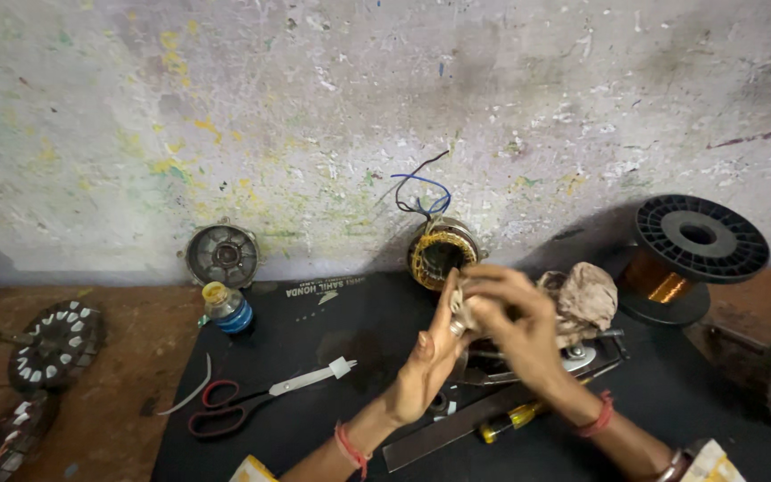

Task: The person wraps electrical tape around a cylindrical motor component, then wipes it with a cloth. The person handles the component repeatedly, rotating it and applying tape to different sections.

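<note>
I have both hands raised over the black mat (332, 357), close together. My left hand (430, 357) is open with the fingers stretched up, and my right hand (515, 326) is curled over a small pale piece (464, 312) pinched between the two; motion blur means I cannot tell what the piece is, possibly folded paper or tape.

What worries me: the grip looks light and the piece sits right above a clutter of tools, a flat metal bar (452, 428) and a yellow-handled screwdriver (510, 419), so a slip would drop it among them. The wound stator (441, 253) stands against the wall just behind my fingers with loose blue and black leads; a careless sweep could snag those wires. The crumpled rag (586, 299) beside my right hand could also hide a dropped part.

As for packaging, a small bottle (227, 308) with a blue band and yellowish cap stands at the mat's far left corner, white lettering is printed along the mat's back edge, and a black spool of copper wire (684, 254) sits at right. Red-handled scissors (234, 406) lie near left
</note>
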